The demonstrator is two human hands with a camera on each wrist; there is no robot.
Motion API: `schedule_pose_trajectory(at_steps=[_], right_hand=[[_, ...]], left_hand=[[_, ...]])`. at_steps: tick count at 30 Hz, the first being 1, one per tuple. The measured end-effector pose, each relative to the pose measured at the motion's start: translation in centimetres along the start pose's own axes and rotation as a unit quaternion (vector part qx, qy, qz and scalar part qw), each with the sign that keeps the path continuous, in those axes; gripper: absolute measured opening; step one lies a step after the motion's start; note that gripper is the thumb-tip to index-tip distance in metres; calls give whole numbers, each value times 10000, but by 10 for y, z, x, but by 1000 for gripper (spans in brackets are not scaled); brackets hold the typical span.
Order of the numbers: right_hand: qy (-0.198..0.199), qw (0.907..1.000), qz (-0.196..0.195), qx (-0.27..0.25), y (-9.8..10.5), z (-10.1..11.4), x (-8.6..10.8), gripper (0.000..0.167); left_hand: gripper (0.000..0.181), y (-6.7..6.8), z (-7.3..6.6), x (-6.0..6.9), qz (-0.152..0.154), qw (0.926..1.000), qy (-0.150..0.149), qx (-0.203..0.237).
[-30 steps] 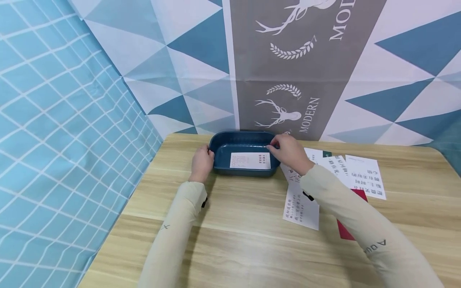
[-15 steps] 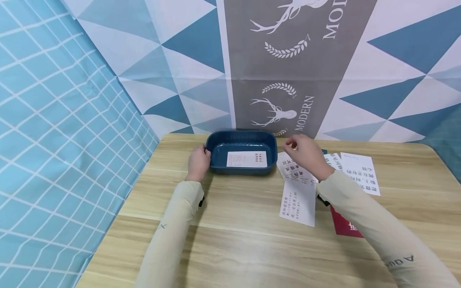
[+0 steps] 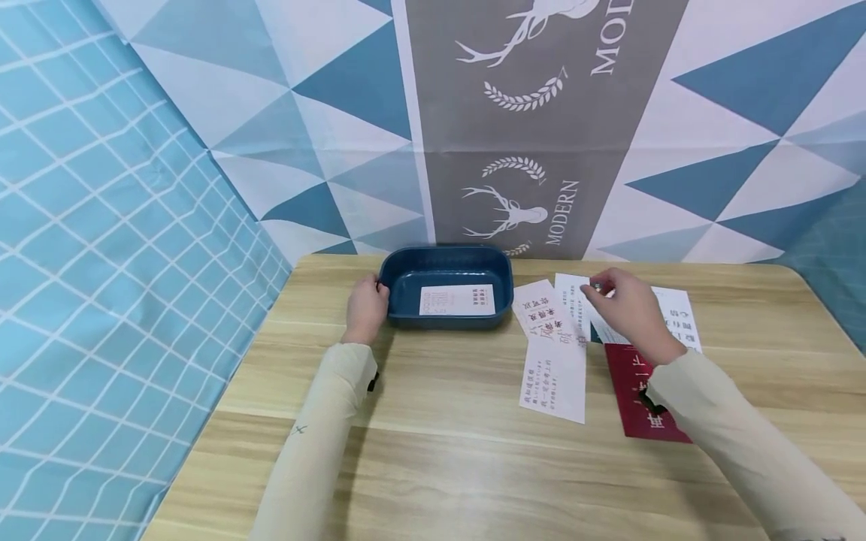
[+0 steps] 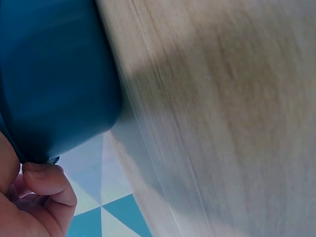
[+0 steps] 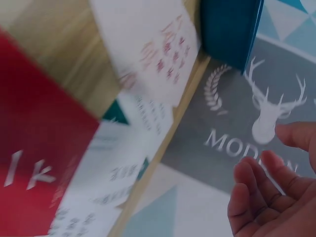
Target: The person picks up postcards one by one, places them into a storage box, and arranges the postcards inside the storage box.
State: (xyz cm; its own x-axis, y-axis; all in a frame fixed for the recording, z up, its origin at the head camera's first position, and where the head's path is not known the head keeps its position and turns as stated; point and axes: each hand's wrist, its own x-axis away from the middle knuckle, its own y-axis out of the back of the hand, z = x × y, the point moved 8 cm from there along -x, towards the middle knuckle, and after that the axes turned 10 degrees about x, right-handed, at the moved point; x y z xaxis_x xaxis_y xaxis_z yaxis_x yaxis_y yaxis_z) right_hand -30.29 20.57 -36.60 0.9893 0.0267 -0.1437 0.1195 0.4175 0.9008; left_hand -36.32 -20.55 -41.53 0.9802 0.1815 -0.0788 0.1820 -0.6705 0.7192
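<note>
A white card (image 3: 457,300) lies in a blue tray (image 3: 443,322) at the frame's centre.
The left hand (image 3: 365,308) pinches the tray's left rim; the right hand (image 3: 629,306), thumb apart from loosely bent fingers, hovers right of centre, near spread white cards (image 3: 570,300) and a red card (image 3: 632,391) on the wooden table (image 3: 433,466).

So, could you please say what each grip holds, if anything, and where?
Left grip: the blue dish, by its left end. Right grip: nothing.

From six o'clock, the head view faces forward and down; nearer wrist views share its tray (image 3: 444,322), left at ten, right at one.
</note>
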Motion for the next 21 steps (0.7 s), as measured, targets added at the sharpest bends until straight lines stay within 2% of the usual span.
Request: schedule_pose_trajectory(at_steps=[11, 15, 21], right_hand=[[-1199, 9927, 161, -4, 1, -66, 35, 57], [-1426, 9893, 291, -31, -1, -83, 47, 58], [-1695, 9822, 803, -61, -12, -106, 64, 64]], left_hand=[[25, 0, 1, -1, -28, 10000, -22, -44], [24, -1, 2, -2, -51, 9999, -63, -68], [25, -2, 2, -3, -11, 10000, -41, -53]])
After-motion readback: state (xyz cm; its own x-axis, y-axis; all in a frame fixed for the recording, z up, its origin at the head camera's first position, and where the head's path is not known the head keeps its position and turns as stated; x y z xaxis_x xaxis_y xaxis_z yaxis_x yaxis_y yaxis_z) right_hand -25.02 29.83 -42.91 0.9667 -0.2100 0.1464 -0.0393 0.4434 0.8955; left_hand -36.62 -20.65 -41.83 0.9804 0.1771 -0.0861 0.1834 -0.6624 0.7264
